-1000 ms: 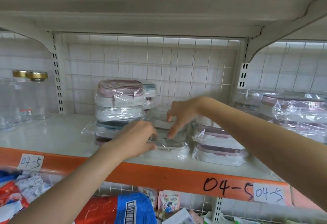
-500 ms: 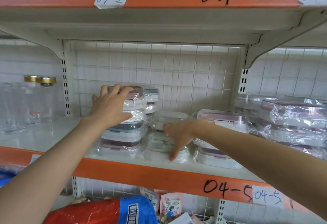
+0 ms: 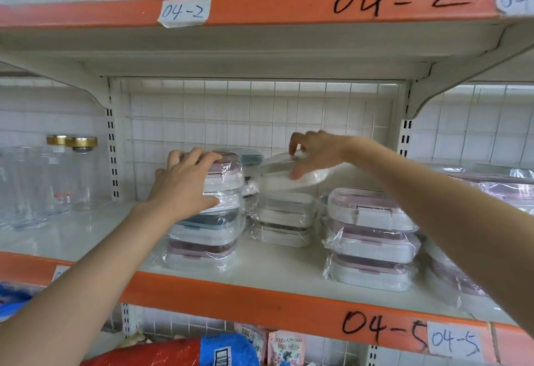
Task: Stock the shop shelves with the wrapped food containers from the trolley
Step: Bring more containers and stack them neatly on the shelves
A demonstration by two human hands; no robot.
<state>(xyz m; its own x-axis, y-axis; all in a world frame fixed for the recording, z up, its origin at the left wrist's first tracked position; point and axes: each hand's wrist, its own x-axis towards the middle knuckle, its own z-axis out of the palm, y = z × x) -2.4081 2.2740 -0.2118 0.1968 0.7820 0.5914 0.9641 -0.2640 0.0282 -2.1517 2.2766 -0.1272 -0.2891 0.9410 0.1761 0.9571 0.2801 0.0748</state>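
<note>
Several wrapped food containers stand in stacks on the shelf (image 3: 277, 267) marked 04-5. My left hand (image 3: 185, 183) grips the top container of the left stack (image 3: 228, 180), fingers over its lid and thumb at its front. My right hand (image 3: 315, 153) pinches a white wrapped container (image 3: 291, 177) and holds it tilted above the middle stack (image 3: 284, 221). A third stack of pink-lidded containers (image 3: 370, 238) stands to the right, under my right forearm.
Clear glass jars (image 3: 72, 175) with gold lids stand at the shelf's left end. More wrapped containers (image 3: 491, 186) fill the bay on the right. The upper shelf (image 3: 260, 10), marked 04-2, hangs close overhead. Red and blue bags (image 3: 185, 351) lie on the shelf below.
My right hand has risen from the front of the middle stack and now holds a white container above it. My left hand stays on the left stack's top container.
</note>
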